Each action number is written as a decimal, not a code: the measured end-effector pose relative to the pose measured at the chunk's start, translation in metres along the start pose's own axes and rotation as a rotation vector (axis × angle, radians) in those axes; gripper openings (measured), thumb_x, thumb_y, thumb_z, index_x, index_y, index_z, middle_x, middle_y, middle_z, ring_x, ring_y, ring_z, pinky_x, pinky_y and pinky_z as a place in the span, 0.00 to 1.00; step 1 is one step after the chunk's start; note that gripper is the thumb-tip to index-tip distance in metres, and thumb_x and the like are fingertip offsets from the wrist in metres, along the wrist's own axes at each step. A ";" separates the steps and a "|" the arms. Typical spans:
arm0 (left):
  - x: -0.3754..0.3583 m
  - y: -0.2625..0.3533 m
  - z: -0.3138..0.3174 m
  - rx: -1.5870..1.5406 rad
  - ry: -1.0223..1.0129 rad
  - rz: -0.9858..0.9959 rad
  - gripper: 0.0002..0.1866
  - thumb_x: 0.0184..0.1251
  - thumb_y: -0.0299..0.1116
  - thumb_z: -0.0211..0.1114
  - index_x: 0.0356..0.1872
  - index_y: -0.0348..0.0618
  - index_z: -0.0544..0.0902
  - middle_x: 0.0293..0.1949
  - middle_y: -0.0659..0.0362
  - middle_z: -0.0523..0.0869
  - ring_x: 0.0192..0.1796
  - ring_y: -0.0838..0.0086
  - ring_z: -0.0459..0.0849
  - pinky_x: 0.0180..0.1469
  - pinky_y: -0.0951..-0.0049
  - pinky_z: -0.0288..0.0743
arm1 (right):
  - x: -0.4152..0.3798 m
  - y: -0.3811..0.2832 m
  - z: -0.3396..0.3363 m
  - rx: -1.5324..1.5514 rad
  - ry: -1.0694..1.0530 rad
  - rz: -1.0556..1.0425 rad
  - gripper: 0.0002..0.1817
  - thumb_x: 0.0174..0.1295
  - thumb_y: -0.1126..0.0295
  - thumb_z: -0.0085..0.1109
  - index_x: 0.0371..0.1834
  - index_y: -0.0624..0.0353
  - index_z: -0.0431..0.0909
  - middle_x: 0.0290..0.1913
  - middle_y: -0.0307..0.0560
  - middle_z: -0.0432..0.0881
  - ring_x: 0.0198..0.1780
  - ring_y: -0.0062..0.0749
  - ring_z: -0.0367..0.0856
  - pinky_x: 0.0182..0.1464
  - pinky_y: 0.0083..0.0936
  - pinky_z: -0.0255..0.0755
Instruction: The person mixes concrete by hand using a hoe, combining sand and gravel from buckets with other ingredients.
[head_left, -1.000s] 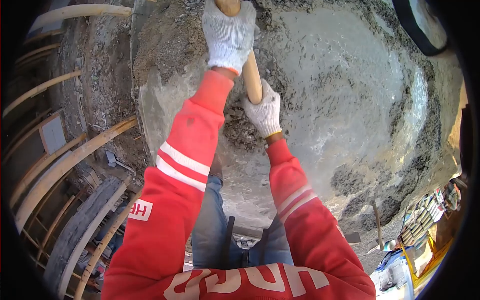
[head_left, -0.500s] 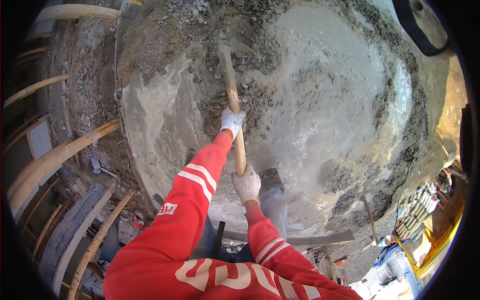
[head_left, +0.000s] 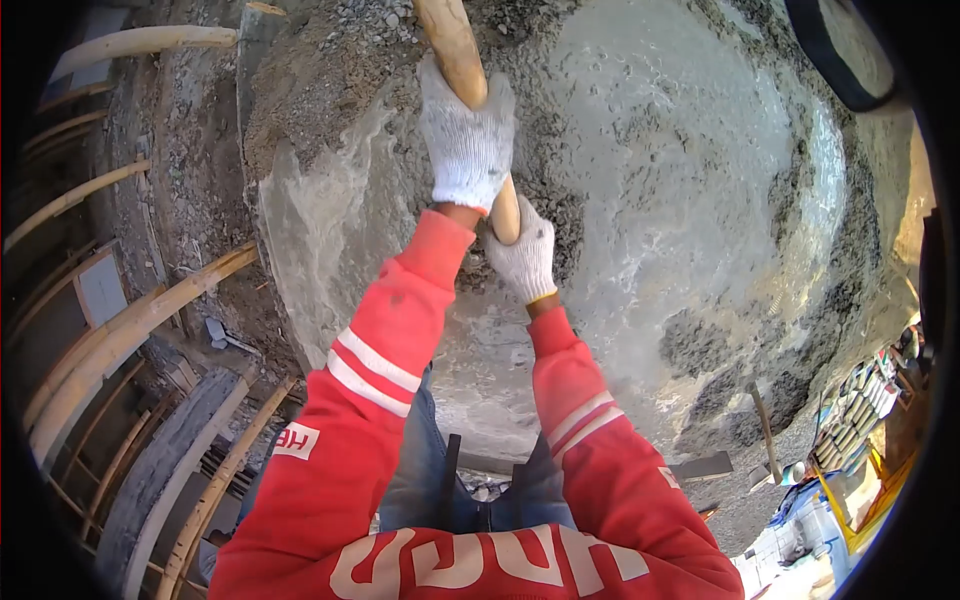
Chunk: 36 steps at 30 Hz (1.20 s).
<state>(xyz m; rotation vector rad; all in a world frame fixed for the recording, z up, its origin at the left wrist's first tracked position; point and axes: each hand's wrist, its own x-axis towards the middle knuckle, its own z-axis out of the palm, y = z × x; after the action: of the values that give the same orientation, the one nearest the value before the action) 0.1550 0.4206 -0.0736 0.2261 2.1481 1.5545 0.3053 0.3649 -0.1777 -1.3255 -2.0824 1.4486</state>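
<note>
My left hand (head_left: 468, 135), in a white knit glove, is wrapped round the wooden handle of a hoe (head_left: 452, 45). Below it, my gloved right hand (head_left: 525, 252) grips the same handle near its lower end. The handle rises toward the top edge of the head view, and the hoe's head is out of frame. Beneath both hands lies wet grey mortar (head_left: 650, 180), with a darker gravelly heap (head_left: 330, 60) behind and to the left.
Wooden poles (head_left: 150, 310) and a thick plank (head_left: 165, 480) line the left side. At the lower right are a stick (head_left: 765, 430), a flat board (head_left: 700, 467), stacked pieces (head_left: 855, 410) and a yellow frame (head_left: 860, 510). A dark curved object (head_left: 840, 60) hangs at the upper right.
Both hands have moved up and forward with the hoe, coming nearer the camera. The hoe's head, earlier down in the gravelly mix, has left the view at the top.
</note>
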 end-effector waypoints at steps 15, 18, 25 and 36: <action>0.007 -0.243 0.130 0.503 -0.363 -0.572 0.22 0.52 0.37 0.74 0.48 0.37 0.85 0.47 0.42 0.90 0.49 0.53 0.91 0.51 0.59 0.85 | -0.128 0.002 -0.063 0.377 -0.122 0.892 0.11 0.56 0.68 0.68 0.33 0.61 0.75 0.21 0.40 0.77 0.20 0.23 0.76 0.22 0.25 0.69; -0.102 -0.279 0.089 0.329 -0.409 -0.530 0.10 0.56 0.33 0.73 0.31 0.36 0.84 0.19 0.55 0.83 0.18 0.68 0.82 0.21 0.64 0.75 | -0.233 0.015 -0.063 0.385 -0.127 1.014 0.11 0.58 0.70 0.69 0.33 0.62 0.74 0.21 0.40 0.78 0.20 0.23 0.76 0.22 0.25 0.70; -0.185 -0.168 -0.075 0.009 -0.258 -0.561 0.15 0.63 0.33 0.74 0.43 0.39 0.78 0.21 0.62 0.80 0.20 0.77 0.80 0.23 0.70 0.73 | -0.373 0.020 -0.021 -0.175 -0.195 0.715 0.19 0.52 0.65 0.74 0.42 0.66 0.80 0.28 0.56 0.82 0.29 0.47 0.83 0.38 0.41 0.76; 0.130 -0.113 -0.197 0.297 0.448 0.078 0.22 0.59 0.36 0.71 0.49 0.32 0.76 0.40 0.45 0.87 0.44 0.50 0.87 0.46 0.57 0.80 | 0.000 -0.046 0.167 -0.053 -0.394 -0.084 0.18 0.52 0.66 0.72 0.41 0.66 0.80 0.32 0.61 0.84 0.34 0.60 0.81 0.39 0.40 0.76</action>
<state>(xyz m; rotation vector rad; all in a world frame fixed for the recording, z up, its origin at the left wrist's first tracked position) -0.0342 0.2660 -0.1673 0.0584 2.7516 1.4228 0.1714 0.2620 -0.2154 -1.0176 -2.3973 1.7416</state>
